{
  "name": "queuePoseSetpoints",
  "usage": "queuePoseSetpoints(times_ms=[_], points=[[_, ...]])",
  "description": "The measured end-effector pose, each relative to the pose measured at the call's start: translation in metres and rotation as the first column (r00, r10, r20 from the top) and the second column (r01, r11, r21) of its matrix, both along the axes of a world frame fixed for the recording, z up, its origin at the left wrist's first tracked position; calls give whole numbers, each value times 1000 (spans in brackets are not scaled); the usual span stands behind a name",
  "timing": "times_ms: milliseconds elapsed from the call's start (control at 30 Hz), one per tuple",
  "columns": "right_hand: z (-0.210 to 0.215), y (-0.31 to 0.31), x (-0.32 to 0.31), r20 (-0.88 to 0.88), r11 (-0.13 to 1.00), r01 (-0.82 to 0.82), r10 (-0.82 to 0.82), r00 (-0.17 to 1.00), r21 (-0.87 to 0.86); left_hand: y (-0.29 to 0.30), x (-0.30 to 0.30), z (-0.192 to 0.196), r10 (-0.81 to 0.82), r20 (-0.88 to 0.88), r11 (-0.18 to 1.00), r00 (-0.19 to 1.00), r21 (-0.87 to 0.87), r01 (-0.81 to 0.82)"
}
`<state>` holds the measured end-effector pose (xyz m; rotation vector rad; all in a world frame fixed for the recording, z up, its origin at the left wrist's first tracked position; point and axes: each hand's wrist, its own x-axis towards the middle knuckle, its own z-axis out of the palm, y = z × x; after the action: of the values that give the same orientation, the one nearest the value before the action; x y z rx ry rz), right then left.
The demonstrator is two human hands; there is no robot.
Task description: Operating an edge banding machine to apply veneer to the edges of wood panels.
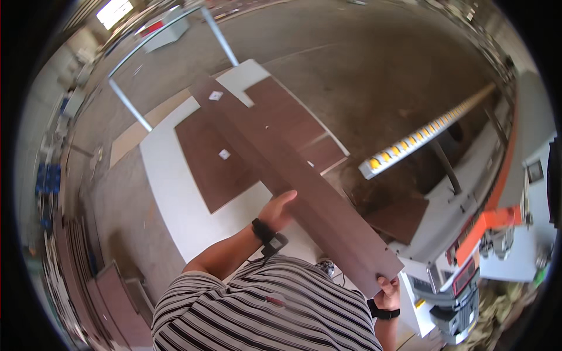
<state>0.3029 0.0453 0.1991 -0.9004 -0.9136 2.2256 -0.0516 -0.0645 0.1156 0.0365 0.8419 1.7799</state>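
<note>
A long, narrow brown wood-grain board slants from far left to near right across the middle of the head view. My left hand grips its left edge about midway, thumb on top and fingers hidden beneath. My right hand is closed on its near end, close to the corner. Beneath the far part of the board lie shorter brown panels, one on the left and one on the right. Small white labels show on the board and on the left panel.
The panels rest on a white sheet atop a cart with a metal handle. At right runs a rail of yellow rollers beside a machine with an orange part. Brown boards are stacked at lower left.
</note>
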Motion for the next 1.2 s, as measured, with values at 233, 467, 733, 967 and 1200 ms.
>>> queuePoseSetpoints(times_ms=[233, 467, 733, 967, 1200], points=[[18, -24, -153, -50, 930, -364, 361, 931, -53, -106, -88, -14, 328, 298, 939, 896, -3, -343], [11, -70, -277, -72, 799, -593, 588, 806, -102, -180, -175, -46, 602, 262, 798, 754, -177, -576], [-46, -117, -341, 86, 379, -897, 925, 369, -229, -227, -125, -46, 407, 172, 913, 897, -54, -403], [-104, -95, -347, 226, 144, -978, 968, 107, -153, -306, -47, -112, 518, -2, 684, 855, -599, -416], [-112, -52, -319, 388, 419, -894, 860, 332, -162, -590, -81, -251, 12, -328, 282, 945, -906, -318]])
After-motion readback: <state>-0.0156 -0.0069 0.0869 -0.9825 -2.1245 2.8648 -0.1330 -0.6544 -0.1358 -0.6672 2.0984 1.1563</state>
